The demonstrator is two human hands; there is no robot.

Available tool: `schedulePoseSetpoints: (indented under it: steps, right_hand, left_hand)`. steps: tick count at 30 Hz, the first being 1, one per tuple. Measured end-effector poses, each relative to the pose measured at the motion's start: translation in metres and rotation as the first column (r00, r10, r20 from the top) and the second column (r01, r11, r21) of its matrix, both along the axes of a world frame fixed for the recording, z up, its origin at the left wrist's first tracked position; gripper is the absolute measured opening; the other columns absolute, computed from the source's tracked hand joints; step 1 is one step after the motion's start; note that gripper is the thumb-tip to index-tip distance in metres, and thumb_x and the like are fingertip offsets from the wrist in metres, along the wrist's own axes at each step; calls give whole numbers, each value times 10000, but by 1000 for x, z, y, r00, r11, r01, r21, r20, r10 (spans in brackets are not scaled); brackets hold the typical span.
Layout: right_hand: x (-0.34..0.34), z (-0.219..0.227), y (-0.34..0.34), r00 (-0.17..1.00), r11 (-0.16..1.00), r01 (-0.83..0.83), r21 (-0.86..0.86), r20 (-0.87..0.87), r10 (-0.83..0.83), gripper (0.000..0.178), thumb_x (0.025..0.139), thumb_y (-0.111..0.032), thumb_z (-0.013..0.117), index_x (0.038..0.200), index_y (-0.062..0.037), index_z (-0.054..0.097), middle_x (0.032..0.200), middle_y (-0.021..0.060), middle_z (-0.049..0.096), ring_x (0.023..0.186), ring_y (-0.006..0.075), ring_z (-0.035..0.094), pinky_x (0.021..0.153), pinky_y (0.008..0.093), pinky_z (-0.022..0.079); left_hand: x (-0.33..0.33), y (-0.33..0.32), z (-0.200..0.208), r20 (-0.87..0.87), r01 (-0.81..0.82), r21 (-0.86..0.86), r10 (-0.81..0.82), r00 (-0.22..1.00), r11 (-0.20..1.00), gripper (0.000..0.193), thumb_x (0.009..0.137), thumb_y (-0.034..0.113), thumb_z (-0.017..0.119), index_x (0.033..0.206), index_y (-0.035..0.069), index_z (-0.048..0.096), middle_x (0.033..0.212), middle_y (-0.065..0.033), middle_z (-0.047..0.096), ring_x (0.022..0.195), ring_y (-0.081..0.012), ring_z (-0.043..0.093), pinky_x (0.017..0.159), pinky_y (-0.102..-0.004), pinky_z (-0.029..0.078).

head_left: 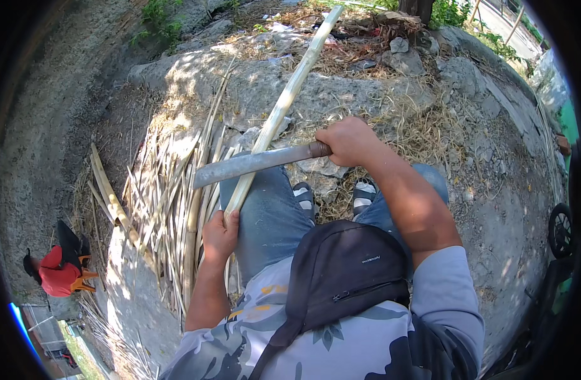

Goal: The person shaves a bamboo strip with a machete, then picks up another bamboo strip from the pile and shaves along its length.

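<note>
My left hand is closed around the lower part of a long pale bamboo strip, which slants up and away to the right over my left thigh. In my right hand is the handle of a machete. Its broad grey blade points left and lies across the strip, a little above my left hand. Whether the edge bites into the bamboo cannot be made out. To the left of my leg, many split bamboo strips lie in a loose pile.
Thicker bamboo pieces lie left of the pile. A person in red sits on an orange chair at the far left. Rocks and dry shavings cover the ground ahead. A black bag hangs on my front. A wheel stands at right.
</note>
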State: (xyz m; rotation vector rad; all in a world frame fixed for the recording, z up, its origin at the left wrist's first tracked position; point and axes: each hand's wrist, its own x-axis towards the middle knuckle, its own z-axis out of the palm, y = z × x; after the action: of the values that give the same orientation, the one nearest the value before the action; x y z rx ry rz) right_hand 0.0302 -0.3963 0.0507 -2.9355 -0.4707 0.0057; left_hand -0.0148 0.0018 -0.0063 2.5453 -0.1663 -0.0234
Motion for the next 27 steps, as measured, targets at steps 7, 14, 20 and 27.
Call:
schedulePoseSetpoints:
  steps: [7, 14, 20, 27]
  right_hand:
    - [12, -9, -61, 934, 896, 357, 264, -94, -344, 250, 745, -183, 706, 974, -87, 679, 903, 179, 716, 919, 381, 697, 811, 499, 544]
    - [3, 1, -56, 894, 820, 445, 360, -115, -434, 258, 765, -195, 701, 995, -77, 688, 931, 191, 715, 941, 388, 687, 819, 494, 542]
    - [-1, -6, -12, 995, 990, 102, 94, 9, -104, 182, 747, -198, 710, 912, -127, 678, 836, 136, 709, 820, 370, 700, 751, 505, 551]
    - [8, 3, -32, 970, 963, 230, 141, -117, -215, 235, 733, -180, 714, 959, -114, 698, 893, 146, 723, 891, 357, 709, 790, 485, 553]
  left_hand:
    - [-3, -3, -5, 21, -19, -13, 19, 1000, 1000, 592, 974, 537, 638, 739, 6, 523, 586, -208, 523, 533, -353, 554, 546, -451, 438]
    - [-1, 2, -8, 11, 6, -40, -6, 1000, 999, 589, 968, 525, 657, 727, 8, 509, 568, -189, 515, 513, -311, 529, 535, -433, 430]
    - [-1, -5, 2, 8, -11, -6, 11, 1000, 1000, 577, 972, 516, 656, 734, 7, 524, 587, -192, 545, 518, -310, 538, 542, -425, 441]
    - [-4, -2, -6, 68, -13, -11, 14, 998, 1000, 583, 967, 528, 657, 733, 12, 520, 577, -181, 532, 517, -319, 545, 529, -438, 433]
